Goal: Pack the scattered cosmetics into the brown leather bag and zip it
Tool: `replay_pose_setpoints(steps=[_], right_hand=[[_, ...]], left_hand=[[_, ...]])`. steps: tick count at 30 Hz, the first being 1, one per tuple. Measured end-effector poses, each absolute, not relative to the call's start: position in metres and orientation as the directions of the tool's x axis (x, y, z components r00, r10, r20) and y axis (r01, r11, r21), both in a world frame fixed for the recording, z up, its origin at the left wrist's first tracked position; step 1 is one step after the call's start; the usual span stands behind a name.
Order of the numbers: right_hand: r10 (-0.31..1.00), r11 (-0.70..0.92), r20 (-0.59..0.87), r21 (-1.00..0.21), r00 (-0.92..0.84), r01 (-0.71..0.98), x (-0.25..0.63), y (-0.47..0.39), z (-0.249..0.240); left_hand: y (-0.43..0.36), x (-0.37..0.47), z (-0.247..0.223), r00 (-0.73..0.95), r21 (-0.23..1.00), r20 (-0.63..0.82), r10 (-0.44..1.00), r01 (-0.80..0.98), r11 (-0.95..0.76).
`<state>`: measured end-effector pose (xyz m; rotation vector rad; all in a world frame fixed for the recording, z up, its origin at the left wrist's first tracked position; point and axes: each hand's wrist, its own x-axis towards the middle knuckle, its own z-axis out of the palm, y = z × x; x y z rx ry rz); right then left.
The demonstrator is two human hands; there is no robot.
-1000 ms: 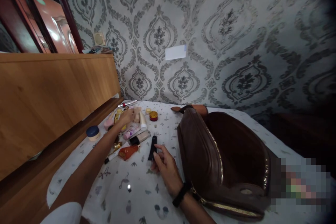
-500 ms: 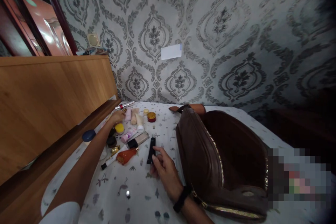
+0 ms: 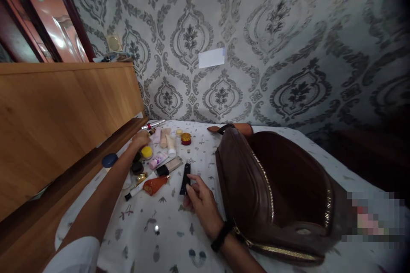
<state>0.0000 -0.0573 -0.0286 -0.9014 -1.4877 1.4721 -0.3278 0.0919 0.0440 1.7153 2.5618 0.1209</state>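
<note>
My left hand reaches over the far left of the patterned cloth, its fingers stretched out beside a small gold-and-dark cosmetic. No object shows in it, though the fingertips are small and blurred. My right hand, with a black wristband, has thumb and forefinger closed at the side of a slim black tube. Left of that tube are an orange bottle, a foundation bottle, a white tube with a black cap and a pink-and-white tube.
A brown handbag gapes unzipped on the right. Farther back are a yellow-lidded jar, a gold-and-red jar, pale tubes and a silver-and-red stick. A blue-lidded jar sits by the wooden headboard.
My left hand has drawn slightly left, away from the gold-and-dark cosmetic, which stays where it was. My right hand keeps its place at the black tube. The view has shifted a little.
</note>
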Motion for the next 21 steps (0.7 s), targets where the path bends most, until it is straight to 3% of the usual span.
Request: replay_pose_setpoints(steps=[10,21], right_hand=[[0.92,0.078,0.1,-0.994,-0.379,-0.073,0.001,-0.057,-0.031],[0.914,0.066,0.091,-0.995,-0.395,-0.076,0.001,-0.056,-0.033]], left_hand=[[0.112,-0.296,0.033,-0.363,0.065,0.026,0.932,0.93,0.361],[0.115,-0.298,0.053,-0.342,0.045,-0.072,0.937,0.937,0.345]])
